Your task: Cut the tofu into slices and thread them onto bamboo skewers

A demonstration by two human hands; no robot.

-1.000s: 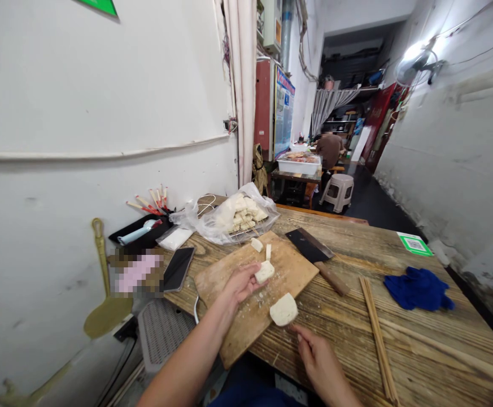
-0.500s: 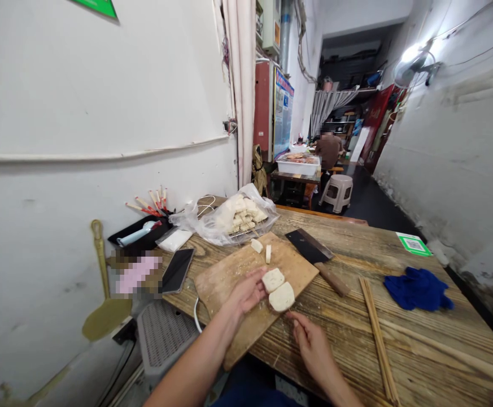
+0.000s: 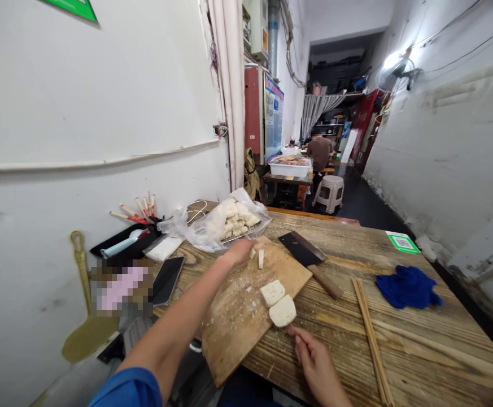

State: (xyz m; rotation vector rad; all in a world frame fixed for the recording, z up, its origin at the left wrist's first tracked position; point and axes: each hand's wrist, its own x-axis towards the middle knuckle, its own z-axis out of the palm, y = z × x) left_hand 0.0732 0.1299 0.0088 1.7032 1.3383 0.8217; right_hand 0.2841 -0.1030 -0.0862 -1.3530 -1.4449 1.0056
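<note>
My left hand (image 3: pixel 241 252) reaches over the far left part of the wooden cutting board (image 3: pixel 233 316). Its fingertips are at a small pale bread-like piece (image 3: pixel 252 254), partly covered; the fingers are mostly hidden, so I cannot tell whether they grip it. Just right of it stands another narrow pale piece (image 3: pixel 261 259). My right hand (image 3: pixel 314 357), at the board's near right edge, is closed on the end of a thin skewer (image 3: pixel 289 327). Two white bread-like slices, a far one (image 3: pixel 273 293) and a near one (image 3: pixel 283 311), are threaded on that skewer in a row over the board.
Behind the board lies a clear plastic bag (image 3: pixel 212 229) of pale pieces. A cleaver (image 3: pixel 303 249), bamboo sticks (image 3: pixel 371 339) and a blue cloth (image 3: pixel 408 286) lie to the right. A phone (image 3: pixel 168 280) and a black tray (image 3: pixel 123 240) are left. A person (image 3: pixel 320 152) sits far back.
My left hand has left the far skewered slice and moved away from me to the small piece at the back of the board. My right hand keeps hold of the skewer.
</note>
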